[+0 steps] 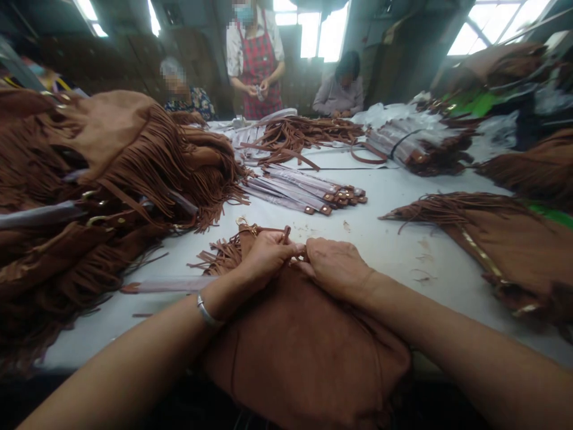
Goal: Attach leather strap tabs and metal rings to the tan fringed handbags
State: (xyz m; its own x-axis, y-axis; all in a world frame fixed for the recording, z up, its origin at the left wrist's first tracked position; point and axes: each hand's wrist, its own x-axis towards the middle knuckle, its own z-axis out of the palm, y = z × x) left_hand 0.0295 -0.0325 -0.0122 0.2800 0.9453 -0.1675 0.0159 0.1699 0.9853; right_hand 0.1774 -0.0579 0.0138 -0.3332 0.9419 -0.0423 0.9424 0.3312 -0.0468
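On the white table (pixel 394 239), left hand (pixel 264 257) and right hand (pixel 335 266) pinch the brown fringed bag (pixel 295 346) at its top edge; soft, limp, light suede, probably best gripped by that firmer seam.

Bag (pixel 295 340) between piles (pixel 89 197) — on table (pixel 385 239)

Two hands at work, left hand (pixel 267 254) and right hand (pixel 336 267), both on one brown suede bag (pixel 299 340). One silver bracelet (pixel 206 312). One big heap of fringed bags (pixel 102 179) at left, count unclear. One fringed bag (pixel 487 233) at right. Two bundles of wrapped straps (pixel 304 190) (pixel 398 143). One tangle of loose straps (pixel 299 134). Three other people (pixel 255 54) (pixel 183 89) (pixel 341 86) behind the white table (pixel 389 239).
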